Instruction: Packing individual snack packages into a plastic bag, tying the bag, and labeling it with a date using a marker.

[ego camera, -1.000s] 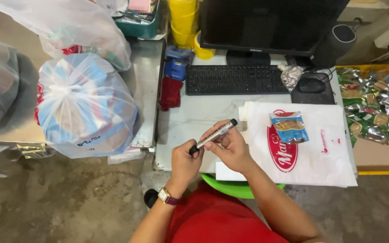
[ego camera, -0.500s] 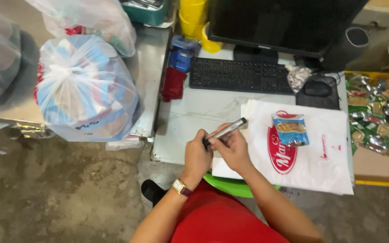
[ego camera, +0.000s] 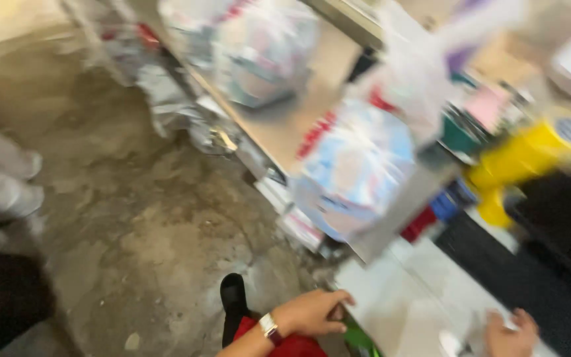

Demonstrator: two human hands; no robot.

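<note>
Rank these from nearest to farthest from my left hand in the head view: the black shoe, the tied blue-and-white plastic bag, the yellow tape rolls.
From the left hand:
1. Black shoe, just to its left on the floor.
2. Tied blue-and-white plastic bag, above it on the counter.
3. Yellow tape rolls, far upper right.

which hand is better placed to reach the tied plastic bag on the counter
Left, probably. The left hand is at the table's near edge, on the side of the tied plastic bag. The right hand rests farther right on the white table.

bare white desk (ego camera: pixel 391 304) ahead, tied bag (ego camera: pixel 355 168) blocking beyond
</note>
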